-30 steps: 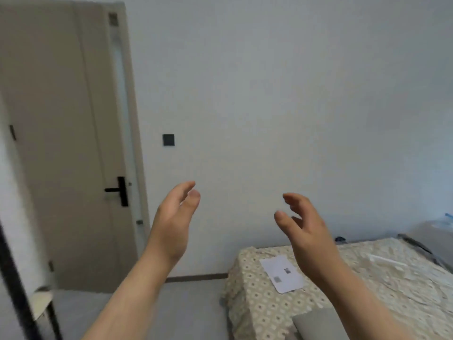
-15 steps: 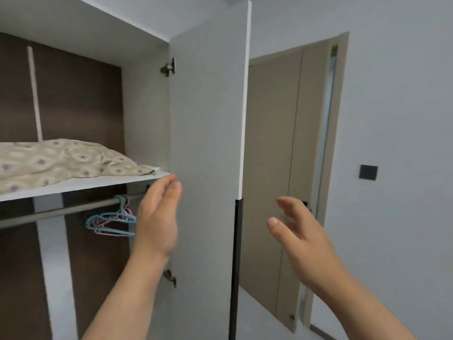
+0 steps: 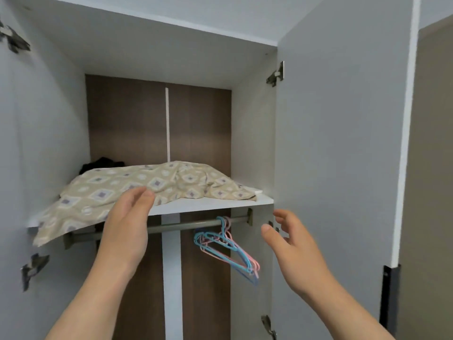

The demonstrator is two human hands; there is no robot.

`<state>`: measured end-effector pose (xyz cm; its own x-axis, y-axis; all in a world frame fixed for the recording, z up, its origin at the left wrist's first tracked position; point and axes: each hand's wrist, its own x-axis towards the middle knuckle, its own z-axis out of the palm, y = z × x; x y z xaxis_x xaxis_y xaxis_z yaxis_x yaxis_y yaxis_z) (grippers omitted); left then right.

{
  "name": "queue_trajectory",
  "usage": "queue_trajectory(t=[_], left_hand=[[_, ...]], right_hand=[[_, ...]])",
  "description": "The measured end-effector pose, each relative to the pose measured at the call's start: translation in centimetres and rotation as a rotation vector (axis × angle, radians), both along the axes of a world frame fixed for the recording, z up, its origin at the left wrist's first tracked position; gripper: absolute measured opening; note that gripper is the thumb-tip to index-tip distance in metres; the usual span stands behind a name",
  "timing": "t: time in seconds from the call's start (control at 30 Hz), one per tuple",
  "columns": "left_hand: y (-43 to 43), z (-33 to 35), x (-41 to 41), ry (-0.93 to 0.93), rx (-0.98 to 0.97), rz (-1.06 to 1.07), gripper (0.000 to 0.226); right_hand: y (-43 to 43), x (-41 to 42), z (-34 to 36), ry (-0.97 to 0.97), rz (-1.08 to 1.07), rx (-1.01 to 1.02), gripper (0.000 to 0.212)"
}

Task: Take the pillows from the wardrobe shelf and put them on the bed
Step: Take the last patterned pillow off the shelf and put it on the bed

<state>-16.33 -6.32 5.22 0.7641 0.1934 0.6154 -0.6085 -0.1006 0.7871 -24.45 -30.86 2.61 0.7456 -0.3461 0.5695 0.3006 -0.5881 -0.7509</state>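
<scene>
A beige pillow (image 3: 137, 190) with a diamond pattern lies on the white wardrobe shelf (image 3: 210, 204), and its left front corner droops over the shelf edge. My left hand (image 3: 127, 227) is raised just in front of the pillow's front edge, fingers straight, holding nothing. To the right, below the shelf's right end, my right hand (image 3: 291, 246) hangs with fingers loosely spread and empty. The bed is out of view.
Both wardrobe doors stand open; the right door (image 3: 343, 155) is close beside my right hand. Under the shelf a metal rail (image 3: 171, 228) carries blue and pink hangers (image 3: 228, 246). A dark item (image 3: 103, 164) lies behind the pillow.
My view has swung left from the bed and room door to the open wardrobe. Both hands stay raised and empty; the left one now reaches the pillow's front edge.
</scene>
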Motion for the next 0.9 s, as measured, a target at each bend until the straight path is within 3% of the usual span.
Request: queue_trajectory(t=[0.23,0.5,0.63,0.77,0.9], left_hand=[[-0.1,2.3,5.4,0.008,0.077,0.306,0.049],[3.2,5.7,15.7,0.265,0.172,0.543,0.079],[6.4,7.2,23.2,0.377,0.336,0.737,0.059],[10.1,6.7,31.8,0.660,0.629,0.819,0.092],[13.1,6.2,36.5,0.774,0.689,0.762,0.111]], right_hand=[[-2.0,12.5,2.6,0.018,0.154,0.103,0.058],[-0.5,26.4,5.9,0.082,0.128,0.116,0.071],[2.0,35.2,8.3,0.124,-0.014,-0.004,0.088],[4.3,44.6,10.5,0.300,-0.137,-0.095,0.096],[4.7,50.8,10.4,0.506,-0.217,-0.233,0.109]])
